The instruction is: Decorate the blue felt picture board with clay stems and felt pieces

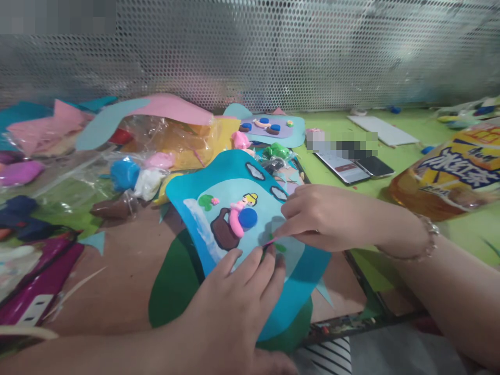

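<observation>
A blue foam-sheet picture (291, 299) lies tilted in front of me, with a pale blue centre. On it sit a pink clay figure (236, 220) with yellow hair, a round blue clay disc (247, 219), a brown clay pot shape (223, 232) and a green clay leaf (205, 202). My left hand (242, 291) rests on the lower part of the picture, fingers stretched out. My right hand (312, 216) is curled over its right side, fingertips pinched at a thin magenta piece of clay (269, 242). Green clay shows just beneath those fingers.
Bags of coloured clay (125, 174) and foam sheets (172, 107) crowd the left and back. Another clay picture (295, 130) lies behind. Right of it are a phone (344, 169), a white board (383, 130) and a large tea bottle (449, 172). A perforated metal panel (250, 57) closes the back.
</observation>
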Available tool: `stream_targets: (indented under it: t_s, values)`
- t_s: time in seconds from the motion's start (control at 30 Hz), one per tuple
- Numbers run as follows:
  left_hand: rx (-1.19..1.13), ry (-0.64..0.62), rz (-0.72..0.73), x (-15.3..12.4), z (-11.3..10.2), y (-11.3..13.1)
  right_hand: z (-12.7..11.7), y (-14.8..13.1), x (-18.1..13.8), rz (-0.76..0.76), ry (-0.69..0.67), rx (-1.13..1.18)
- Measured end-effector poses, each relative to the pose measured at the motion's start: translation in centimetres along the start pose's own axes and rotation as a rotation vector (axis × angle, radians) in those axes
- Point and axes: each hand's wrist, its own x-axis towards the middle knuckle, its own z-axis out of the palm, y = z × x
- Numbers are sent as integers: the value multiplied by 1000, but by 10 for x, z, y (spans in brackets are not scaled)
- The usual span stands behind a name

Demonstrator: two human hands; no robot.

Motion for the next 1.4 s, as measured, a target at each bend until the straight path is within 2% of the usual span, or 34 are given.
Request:
stream_targets:
  t_s: [0.5, 0.57, 0.67, 0.73, 0.87, 0.93, 1.03, 1.13, 1.27, 1.4]
  values:
    - [-32, -40, -3, 0, -1, -1, 1, 1, 0, -8, 25, -34]
    - [-24, -49, 3, 0, -1, -1, 2, 1, 1, 34, 91, -38]
    - [-20, -60, 14, 0, -1, -1, 7, 2, 5, 142, 265, 17]
    - [-15, -55, 12, -1, 0, 0, 10, 2, 9, 177, 357, 180]
    - [-1, -42, 21, -1, -1, 1, 18, -3, 19, 108, 453, 807]
    - [9, -33, 26, -1, -2, 1, 21, -6, 23, 108, 535, 1002]
    - [15, -13, 29, 0, -3, 0, 23, -9, 25, 158, 663, 1130]
    - [10, -13, 32, 1, -3, 0, 24, -8, 24, 200, 714, 1204]
    - [13, -21, 16, 0, -1, 0, 27, -5, 25, 247, 694, 1274]
    - [7, -17, 2, 0, 0, 0, 28, -4, 27, 224, 625, 1475]
